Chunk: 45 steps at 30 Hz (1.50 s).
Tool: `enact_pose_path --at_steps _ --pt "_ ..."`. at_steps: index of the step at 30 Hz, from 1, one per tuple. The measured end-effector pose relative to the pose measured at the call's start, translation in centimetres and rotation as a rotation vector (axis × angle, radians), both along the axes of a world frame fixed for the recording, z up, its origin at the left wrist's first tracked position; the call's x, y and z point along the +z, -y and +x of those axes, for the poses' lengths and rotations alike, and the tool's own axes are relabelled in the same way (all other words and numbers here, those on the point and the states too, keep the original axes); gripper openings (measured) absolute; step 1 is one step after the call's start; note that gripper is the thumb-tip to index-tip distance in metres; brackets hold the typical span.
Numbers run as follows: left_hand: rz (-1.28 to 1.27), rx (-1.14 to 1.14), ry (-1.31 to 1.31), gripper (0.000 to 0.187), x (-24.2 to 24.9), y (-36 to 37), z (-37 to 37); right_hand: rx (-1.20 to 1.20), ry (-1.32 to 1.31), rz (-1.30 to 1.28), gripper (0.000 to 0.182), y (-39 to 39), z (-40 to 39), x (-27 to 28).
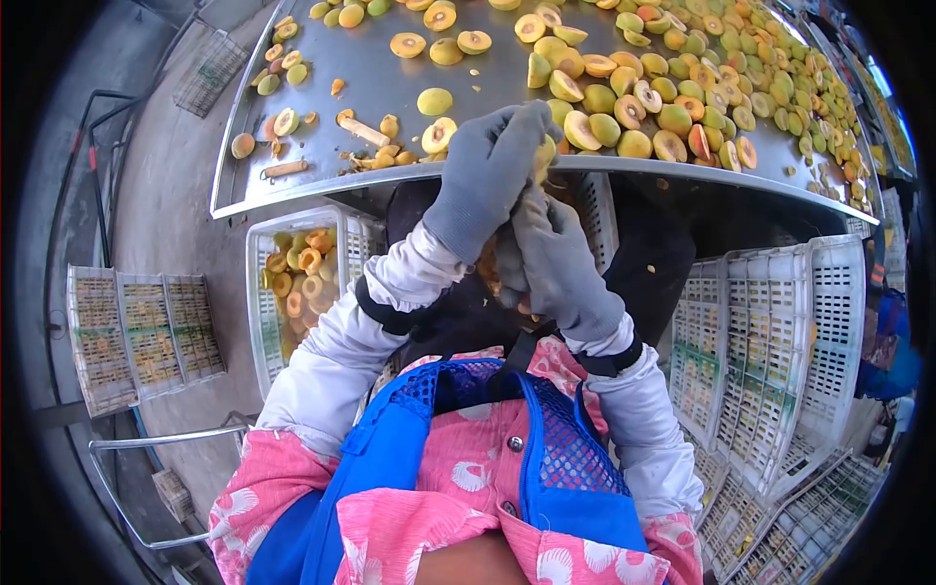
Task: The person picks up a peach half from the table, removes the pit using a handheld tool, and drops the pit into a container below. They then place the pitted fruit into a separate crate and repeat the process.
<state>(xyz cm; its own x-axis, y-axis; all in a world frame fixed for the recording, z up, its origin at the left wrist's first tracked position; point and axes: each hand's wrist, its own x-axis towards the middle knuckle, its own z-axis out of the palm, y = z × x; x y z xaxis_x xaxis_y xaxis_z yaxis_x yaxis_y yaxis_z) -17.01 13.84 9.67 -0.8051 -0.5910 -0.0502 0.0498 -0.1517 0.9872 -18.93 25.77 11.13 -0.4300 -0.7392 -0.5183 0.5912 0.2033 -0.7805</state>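
Both my hands wear grey gloves and meet over the table's near edge. My left hand (487,175) is closed, its fingers curled round a yellow-green peach (546,161) that is mostly hidden by the gloves. Just below and to the right, my right hand (564,255) is closed too, its upper fingers pressed against the same fruit. Whether it also holds a tool is hidden. On the metal table (351,88) beyond lie many peach halves (581,129), some cut side up, some skin up. A whole-looking half (435,101) rests near my left hand.
Two wooden handles (364,132) (285,169) lie at the table's left among fruit scraps. Below the edge stands a white crate (255,292) of peach halves (302,278). Stacked crates (770,341) stand at right, more crates (141,336) at left. A metal rail (146,444) is at lower left.
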Motion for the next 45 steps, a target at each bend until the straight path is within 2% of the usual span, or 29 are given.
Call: enact_pose_path --at_steps 2,3,5,6,8,9,10,11,13,14,16,18,20,22,26,29,32,34,35,38,40,41,42,43,44,45 --pt "-0.363 0.056 -0.013 0.035 0.4 -0.6 0.0 -0.014 0.220 0.041 0.041 -0.4 -0.1 1.0" --pt "-0.363 0.045 -0.014 0.035 0.6 -0.4 -0.2 0.040 0.321 -0.039 0.043 -0.9 -0.4 0.9" --pt "-0.516 -0.009 -0.038 0.035 0.8 -0.3 -0.3 0.033 0.341 -0.084 0.044 -1.0 -0.6 0.4" --pt "-0.512 -0.019 -0.025 0.035 1.1 -0.5 -0.4 0.045 0.360 -0.135 0.045 -0.8 -0.5 0.2" --pt "0.040 -0.018 0.017 0.033 1.9 -0.8 -1.0 0.008 0.326 -0.053 0.047 -0.3 -0.1 0.0" --pt "0.077 0.012 -0.018 0.031 1.2 -0.8 -1.3 -0.047 0.137 -0.066 0.046 -0.2 0.2 -0.7" --pt "0.071 0.008 -0.013 0.031 1.0 -0.8 -1.6 -0.101 -0.060 -0.085 0.046 0.1 0.1 -1.0" --pt "-0.004 0.014 -0.054 0.035 0.8 -0.9 -1.7 -0.100 -0.052 -0.083 0.046 -0.2 0.0 -0.6" --pt "-0.081 0.010 -0.091 0.040 0.4 -1.1 -1.6 0.042 0.305 -0.024 0.046 -1.2 -0.9 0.9" --pt "-0.170 -0.048 -0.126 0.044 0.3 -1.0 -1.6 0.036 0.306 -0.027 0.046 -1.7 -1.5 0.6" --pt "-0.264 -0.097 -0.156 0.047 0.4 -1.1 -1.3 0.173 0.511 -0.272 0.044 -2.2 -2.3 -0.4" --pt "0.185 -0.186 -0.082 0.050 1.0 -1.2 -1.1 0.157 0.488 -0.284 0.045 -2.2 -2.1 -0.6" --pt "0.153 -0.219 -0.138 0.053 -1.5 -0.7 -1.6 0.135 0.463 -0.277 0.045 -2.5 -2.2 -0.8" --pt "0.233 -0.215 -0.203 0.051 -2.7 -0.7 -1.9 0.144 0.396 -0.244 0.045 -2.6 -2.3 -1.1" --pt "0.241 -0.289 -0.231 0.051 -2.4 -0.5 -1.8 0.200 0.462 -0.215 0.046 -2.7 -2.8 -1.7" --pt "0.216 -0.326 -0.111 0.050 -2.0 -0.3 -1.5 0.216 0.519 -0.309 0.047 -2.6 -2.3 -3.0" --pt "0.281 -0.242 -0.064 0.051 -3.1 -0.5 -1.2 0.182 0.408 -0.285 0.046 -2.4 -2.0 -3.4" --pt "0.422 -0.096 0.045 0.053 -3.8 -0.8 -1.0 0.167 0.318 -0.143 0.045 -2.3 -1.7 -3.2" --pt "0.426 -0.094 0.040 0.053 -4.3 -0.8 -0.8 0.170 0.315 -0.138 0.045 -2.3 -1.6 -3.2" --pt "0.419 -0.037 0.018 0.054 -4.7 -0.5 0.3 0.164 0.316 -0.159 0.043 -1.9 -0.6 -3.5" --pt "0.670 0.206 -0.186 0.052 -4.4 -0.6 1.7 0.073 0.066 -0.055 0.042 -1.4 0.5 -4.5" --pt "0.583 0.127 -0.187 0.043 -5.7 0.5 2.3 0.077 0.057 -0.059 0.042 -1.3 0.7 -4.8" --pt "0.586 0.185 -0.164 0.036 -6.4 1.4 2.5 0.092 0.086 -0.074 0.042 -1.1 0.7 -4.9" --pt "0.187 0.247 -0.053 0.033 -7.8 3.0 4.1 0.114 0.137 -0.072 0.042 -1.6 1.4 -5.3" --pt "0.148 0.354 -0.015 0.033 -7.9 4.3 6.1 0.117 0.136 -0.073 0.042 -1.9 1.5 -5.6" --pt "0.355 0.543 0.040 0.028 -6.4 5.1 8.1 0.072 0.164 -0.049 0.042 -2.0 0.8 -5.7"
